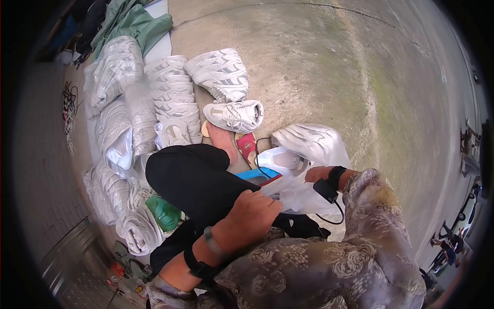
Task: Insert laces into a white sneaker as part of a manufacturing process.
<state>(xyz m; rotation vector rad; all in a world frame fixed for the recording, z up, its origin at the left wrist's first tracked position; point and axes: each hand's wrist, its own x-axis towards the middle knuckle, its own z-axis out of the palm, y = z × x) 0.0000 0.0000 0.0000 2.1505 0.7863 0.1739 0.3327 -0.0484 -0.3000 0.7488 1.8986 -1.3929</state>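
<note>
My left hand (pixel 253 213) is closed, knuckles up, on the edge of a clear plastic bag (pixel 294 198) above my lap. The bag stretches across to my right hand (pixel 319 174), which looks closed on its far side; its fingertips are hidden. Just beyond the hands lies a white shoe (pixel 284 160). A stack of white shoes in plastic wrap (pixel 311 140) rests past it. Next to the bag, a blue strip-like thing (pixel 256 173) shows beside my knee. Both wrists wear dark bands, and a black cable hangs from the right one.
A grey-white shoe (pixel 235 115) lies by my bare foot (pixel 222 141), near a red sandal (pixel 246 147). Nested white shoes (pixel 218 73) and plastic-wrapped stacks (pixel 139 113) fill the left. A green object (pixel 163 212) sits by my leg. Concrete floor (pixel 303 62) spreads right.
</note>
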